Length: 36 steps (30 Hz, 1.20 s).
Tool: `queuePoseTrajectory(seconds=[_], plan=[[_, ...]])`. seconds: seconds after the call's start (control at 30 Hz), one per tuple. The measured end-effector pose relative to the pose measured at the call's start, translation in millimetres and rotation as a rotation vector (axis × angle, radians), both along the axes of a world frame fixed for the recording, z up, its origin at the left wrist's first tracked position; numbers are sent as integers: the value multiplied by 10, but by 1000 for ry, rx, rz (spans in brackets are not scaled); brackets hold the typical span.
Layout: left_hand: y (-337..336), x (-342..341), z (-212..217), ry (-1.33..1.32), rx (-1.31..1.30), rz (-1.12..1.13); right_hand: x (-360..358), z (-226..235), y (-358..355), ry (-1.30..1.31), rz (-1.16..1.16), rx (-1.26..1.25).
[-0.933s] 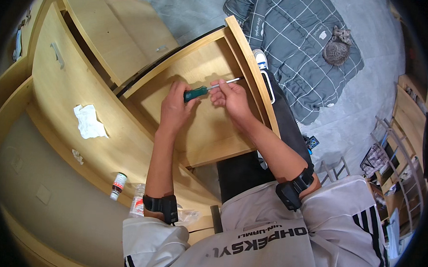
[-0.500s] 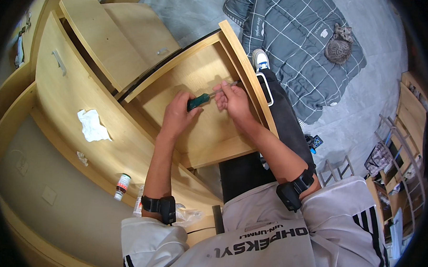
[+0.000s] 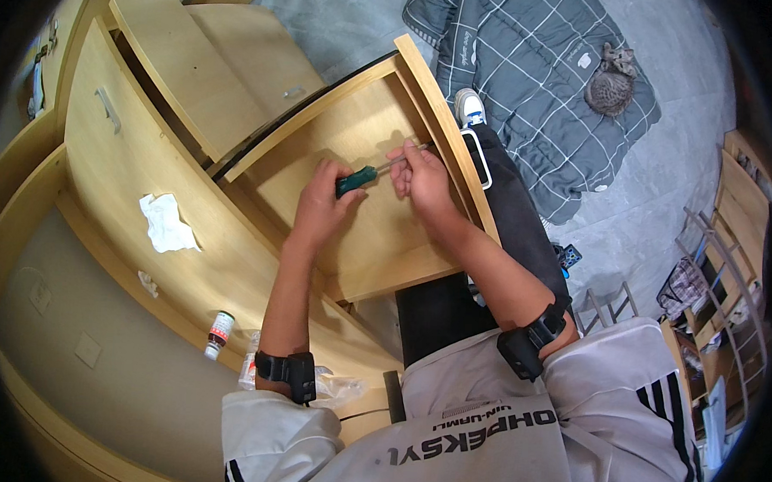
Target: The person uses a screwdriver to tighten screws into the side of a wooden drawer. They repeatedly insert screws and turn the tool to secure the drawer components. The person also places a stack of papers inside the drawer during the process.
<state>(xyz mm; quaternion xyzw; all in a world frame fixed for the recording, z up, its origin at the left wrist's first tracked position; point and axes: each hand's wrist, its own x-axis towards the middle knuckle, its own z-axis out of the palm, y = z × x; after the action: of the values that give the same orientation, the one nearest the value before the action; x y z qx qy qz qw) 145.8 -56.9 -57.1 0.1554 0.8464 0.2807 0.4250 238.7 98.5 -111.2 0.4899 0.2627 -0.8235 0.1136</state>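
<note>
Grey floor (image 3: 632, 217) lies beyond the drawer (image 3: 377, 241). Left fingers (image 3: 332, 168) clamp a green screwdriver (image 3: 357, 182), right fingers (image 3: 412, 156) its shaft (image 3: 383, 167); angled pressure could skid it off the panel (image 3: 441, 106) ahead of them.

The left grip (image 3: 321, 199) is covering part of the green screwdriver (image 3: 356, 181), and the right grip (image 3: 420, 178) is hiding some of its shaft. Its tip is appearing too small to make out. The upper edge is cutting off the quilt (image 3: 529, 118).

Green-handled screwdriver (image 3: 357, 181), slanted, over open drawer (image 3: 381, 249)
</note>
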Motion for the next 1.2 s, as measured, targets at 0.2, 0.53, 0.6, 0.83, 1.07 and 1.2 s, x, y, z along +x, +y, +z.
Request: queuePoseTrajectory(seconds=[0.2, 0.53, 0.6, 0.83, 1.07, 1.2], plan=[[-74, -39, -104, -103, 115, 120, -52, 78, 46, -30, -7, 10], [-71, -103, -102, -111, 33, 36, -83, 141, 36, -57, -73, 2], [-101, -126, -121, -160, 60, 39, -66, 312, 39, -117, 116, 110], [-63, -2, -96, -183, 100, 38, 315, 1153, 525, 179, 70, 778], [-36, -70, -71, -212, 86, 113, 324, 235, 1053, -15, 135, 816], [-30, -117, -56, -187, 85, 38, 426, 50, 912, 31, 173, 669]])
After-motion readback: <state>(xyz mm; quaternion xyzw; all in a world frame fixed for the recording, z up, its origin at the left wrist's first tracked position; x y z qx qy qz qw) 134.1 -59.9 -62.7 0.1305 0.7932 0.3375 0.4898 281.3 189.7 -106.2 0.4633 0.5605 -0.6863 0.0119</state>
